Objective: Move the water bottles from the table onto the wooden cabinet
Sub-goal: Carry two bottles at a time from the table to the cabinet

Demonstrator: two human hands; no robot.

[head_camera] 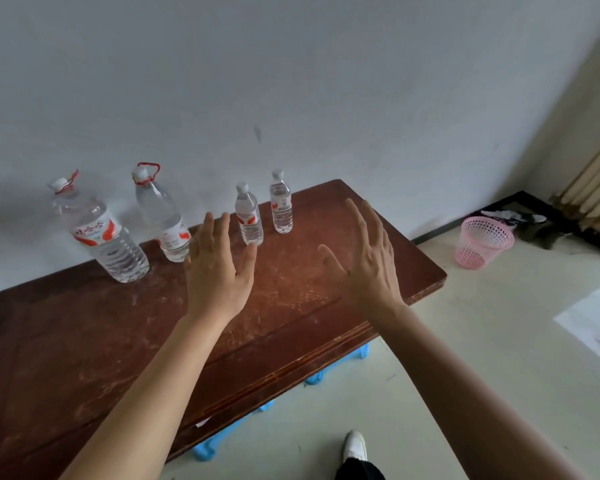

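Table (66,341), rear edge, left to right: first large bottle (101,233), second large bottle (163,220), first small bottle (248,216), second small bottle (281,206); basket (482,242) on floor, right of table

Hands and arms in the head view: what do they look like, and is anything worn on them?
The left hand and the right hand are bare: no gloves, rings, watch or bracelet show. The left forearm and the right forearm are bare too, with no sleeve in view.

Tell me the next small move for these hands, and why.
Probably reach the left hand forward and grip the nearer small bottle: that hand is open and holds nothing, and the bottle stands upright on the table just beyond it.
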